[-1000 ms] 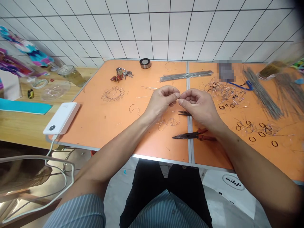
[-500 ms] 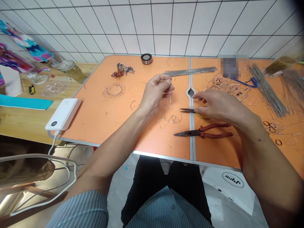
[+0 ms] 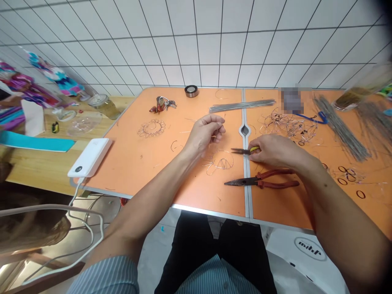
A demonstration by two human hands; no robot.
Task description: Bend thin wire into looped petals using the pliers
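My left hand is closed, thumb against fingers, pinching a thin wire that barely shows. Just below it lies a round wire piece with loops along one side. My right hand has its fingers round the yellow handle of small needle-nose pliers, whose dark jaws point left; the rest of the handles is hidden under the hand. Nearer the table's front edge are larger long-nose pliers with red handles. A flower-like wire ring lies to the left.
Straight wires lie in a bundle across the table's seam, near a tape roll. Tangled wire pieces, another wire bundle and small dark rings are at right. A white power bank sits at the left edge.
My right hand has closed on the small pliers, its fingers curling round the yellow handle. My left hand keeps its pinch. The view has tilted up a little.
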